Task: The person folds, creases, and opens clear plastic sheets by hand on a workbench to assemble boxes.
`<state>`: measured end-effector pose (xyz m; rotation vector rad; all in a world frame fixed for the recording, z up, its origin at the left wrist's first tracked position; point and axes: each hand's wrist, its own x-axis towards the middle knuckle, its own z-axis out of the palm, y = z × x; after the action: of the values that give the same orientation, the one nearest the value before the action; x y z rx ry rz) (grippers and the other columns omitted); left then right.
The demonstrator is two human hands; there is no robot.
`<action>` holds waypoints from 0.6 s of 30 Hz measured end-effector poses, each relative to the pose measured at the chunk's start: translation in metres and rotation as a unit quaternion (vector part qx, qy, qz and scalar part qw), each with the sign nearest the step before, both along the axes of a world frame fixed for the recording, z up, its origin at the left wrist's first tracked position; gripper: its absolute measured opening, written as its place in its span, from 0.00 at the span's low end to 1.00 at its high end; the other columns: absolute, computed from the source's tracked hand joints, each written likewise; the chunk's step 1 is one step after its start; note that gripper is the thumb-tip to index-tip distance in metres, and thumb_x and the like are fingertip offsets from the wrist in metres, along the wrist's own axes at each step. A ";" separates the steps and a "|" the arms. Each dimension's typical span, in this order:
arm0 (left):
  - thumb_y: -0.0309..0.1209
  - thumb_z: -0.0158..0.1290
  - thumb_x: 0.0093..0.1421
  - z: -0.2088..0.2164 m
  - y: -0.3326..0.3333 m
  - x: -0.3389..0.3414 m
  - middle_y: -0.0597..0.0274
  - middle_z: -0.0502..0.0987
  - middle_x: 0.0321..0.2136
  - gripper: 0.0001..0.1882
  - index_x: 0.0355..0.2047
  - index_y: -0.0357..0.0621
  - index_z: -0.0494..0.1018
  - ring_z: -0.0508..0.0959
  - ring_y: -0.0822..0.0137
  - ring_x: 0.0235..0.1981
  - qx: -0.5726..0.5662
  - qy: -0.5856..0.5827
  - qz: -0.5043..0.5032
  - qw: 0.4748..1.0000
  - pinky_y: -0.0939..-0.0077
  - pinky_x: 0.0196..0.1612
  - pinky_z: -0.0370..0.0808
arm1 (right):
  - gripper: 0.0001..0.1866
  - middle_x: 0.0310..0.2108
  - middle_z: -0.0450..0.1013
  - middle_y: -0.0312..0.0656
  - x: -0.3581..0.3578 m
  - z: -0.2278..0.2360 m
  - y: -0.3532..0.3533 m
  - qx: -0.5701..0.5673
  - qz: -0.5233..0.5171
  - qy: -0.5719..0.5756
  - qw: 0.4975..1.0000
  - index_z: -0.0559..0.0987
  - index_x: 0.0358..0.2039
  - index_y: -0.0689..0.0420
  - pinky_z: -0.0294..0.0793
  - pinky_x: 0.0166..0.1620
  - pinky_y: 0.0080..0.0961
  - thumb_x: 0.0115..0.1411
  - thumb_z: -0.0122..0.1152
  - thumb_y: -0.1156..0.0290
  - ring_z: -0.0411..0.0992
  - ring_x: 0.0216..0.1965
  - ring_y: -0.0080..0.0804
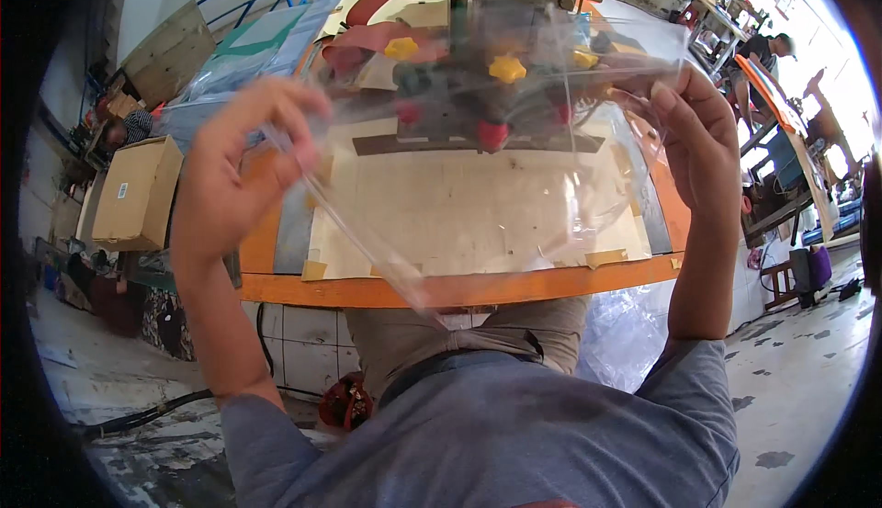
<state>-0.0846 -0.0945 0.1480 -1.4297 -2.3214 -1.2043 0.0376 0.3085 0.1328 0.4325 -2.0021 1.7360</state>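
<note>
A clear plastic sheet or bag [579, 177] hangs between my raised hands in front of a machine head. Its left edge is pinched by my left hand [253, 154], whose fingers are blurred. At the upper right corner, my right hand [689, 122] grips the plastic between thumb and fingers. Behind and below it lies a tan board [432, 214], taped at its corners on the orange-edged work table [496, 289]. The machine [496, 76] carries yellow star knobs [507, 69] and red caps [492, 135] above a dark metal bar. Through the plastic the board remains visible.
To the left stands a cardboard box [140, 194], with a pile of clear plastic sheets [234, 62] behind it. More crumpled plastic [620, 338] hangs below the table at right. Other people sit or work at both sides, one [767, 58] at far right.
</note>
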 end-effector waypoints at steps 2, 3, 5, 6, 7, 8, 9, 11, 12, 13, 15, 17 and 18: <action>0.29 0.62 0.60 0.012 0.005 -0.011 0.49 0.77 0.54 0.08 0.32 0.41 0.74 0.73 0.59 0.60 0.020 0.095 0.019 0.995 0.63 0.62 0.65 | 0.08 0.53 0.78 0.53 0.003 -0.005 0.000 0.027 0.021 0.013 0.999 0.78 0.39 0.59 0.74 0.60 0.36 0.69 0.63 0.68 0.77 0.56 0.38; 0.29 0.62 0.60 0.016 0.008 -0.013 0.46 0.73 0.61 0.08 0.32 0.43 0.73 0.69 0.55 0.65 0.040 0.188 0.037 0.981 0.61 0.66 0.62 | 0.07 0.56 0.77 0.54 0.006 -0.007 0.001 0.054 0.039 0.024 0.997 0.77 0.39 0.58 0.73 0.61 0.37 0.68 0.63 0.68 0.76 0.57 0.39; 0.30 0.62 0.61 -0.001 0.018 -0.020 0.45 0.69 0.65 0.08 0.33 0.43 0.73 0.65 0.54 0.68 0.068 0.177 0.033 0.981 0.60 0.67 0.60 | 0.11 0.60 0.74 0.53 0.016 -0.008 0.004 0.070 0.061 -0.021 0.995 0.76 0.43 0.58 0.70 0.63 0.38 0.67 0.65 0.67 0.74 0.60 0.39; 0.30 0.62 0.61 -0.013 0.022 -0.022 0.43 0.65 0.69 0.08 0.35 0.44 0.73 0.62 0.52 0.71 0.097 0.164 0.028 0.981 0.60 0.69 0.58 | 0.15 0.60 0.73 0.52 0.018 -0.007 0.002 0.120 0.040 -0.023 0.992 0.76 0.47 0.59 0.69 0.64 0.39 0.66 0.66 0.65 0.72 0.62 0.39; 0.30 0.62 0.61 -0.021 0.025 -0.023 0.43 0.65 0.69 0.08 0.35 0.44 0.73 0.62 0.52 0.71 0.096 0.163 0.027 0.982 0.60 0.69 0.58 | 0.19 0.61 0.73 0.50 0.021 -0.006 0.002 0.169 0.016 -0.027 0.985 0.75 0.50 0.59 0.67 0.65 0.40 0.64 0.68 0.63 0.70 0.63 0.39; 0.30 0.61 0.62 -0.029 0.028 -0.024 0.41 0.59 0.71 0.08 0.35 0.45 0.72 0.55 0.50 0.74 0.065 0.121 0.008 0.990 0.57 0.71 0.53 | 0.28 0.62 0.71 0.48 0.018 -0.002 0.006 0.198 0.007 -0.007 0.980 0.73 0.58 0.59 0.66 0.66 0.43 0.61 0.71 0.60 0.68 0.65 0.40; 0.30 0.60 0.64 -0.033 0.029 -0.023 0.40 0.53 0.74 0.08 0.35 0.45 0.71 0.49 0.49 0.77 0.035 0.078 -0.011 0.996 0.54 0.74 0.48 | 0.28 0.62 0.71 0.48 0.018 0.003 0.006 0.197 0.007 -0.008 0.980 0.73 0.58 0.59 0.66 0.66 0.43 0.61 0.71 0.60 0.68 0.65 0.40; 0.30 0.60 0.64 -0.032 0.032 -0.026 0.41 0.54 0.74 0.08 0.35 0.45 0.71 0.49 0.49 0.77 0.047 0.042 -0.059 0.996 0.52 0.74 0.49 | 0.36 0.64 0.70 0.47 0.017 0.020 0.003 0.250 -0.015 0.085 0.964 0.71 0.63 0.59 0.66 0.66 0.44 0.59 0.72 0.57 0.67 0.66 0.41; 0.31 0.60 0.64 -0.032 0.033 -0.026 0.42 0.55 0.74 0.08 0.36 0.45 0.71 0.50 0.50 0.77 0.060 0.006 -0.107 0.992 0.51 0.74 0.50 | 0.36 0.62 0.73 0.47 0.013 0.026 0.004 0.307 -0.023 0.126 0.943 0.76 0.59 0.60 0.67 0.65 0.44 0.57 0.73 0.49 0.69 0.65 0.44; 0.31 0.60 0.64 -0.030 0.032 -0.026 0.42 0.55 0.74 0.08 0.36 0.45 0.71 0.50 0.50 0.77 0.060 0.007 -0.104 0.993 0.51 0.74 0.50 | 0.36 0.62 0.73 0.47 0.008 0.037 0.004 0.306 -0.021 0.128 0.943 0.76 0.59 0.60 0.67 0.65 0.44 0.57 0.73 0.49 0.69 0.65 0.44; 0.31 0.61 0.64 -0.026 0.029 -0.027 0.46 0.68 0.67 0.08 0.35 0.45 0.72 0.58 0.50 0.75 0.036 0.042 -0.112 0.992 0.48 0.74 0.51 | 0.38 0.56 0.76 0.53 0.001 0.054 0.005 0.539 0.106 0.158 0.821 0.83 0.46 0.63 0.66 0.65 0.49 0.56 0.66 0.35 0.71 0.63 0.49; 0.32 0.61 0.63 -0.019 0.022 -0.026 0.50 0.75 0.57 0.09 0.33 0.45 0.73 0.66 0.51 0.69 -0.002 0.061 -0.103 0.993 0.46 0.74 0.52 | 0.38 0.46 0.80 0.51 -0.003 0.049 0.007 0.529 0.115 0.146 0.828 0.85 0.36 0.62 0.67 0.63 0.52 0.54 0.64 0.32 0.75 0.57 0.49; 0.33 0.62 0.62 -0.014 0.017 -0.026 0.54 0.82 0.47 0.09 0.31 0.45 0.73 0.74 0.52 0.64 -0.038 0.081 -0.093 0.992 0.44 0.74 0.52 | 0.38 0.44 0.80 0.49 -0.003 0.053 0.008 0.583 0.102 0.140 0.794 0.85 0.35 0.62 0.67 0.63 0.53 0.53 0.65 0.32 0.76 0.55 0.48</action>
<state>-0.1105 -0.0779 0.1337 -1.7339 -2.1879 -1.0088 0.0347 0.3167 0.1857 1.2198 -2.6105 0.2269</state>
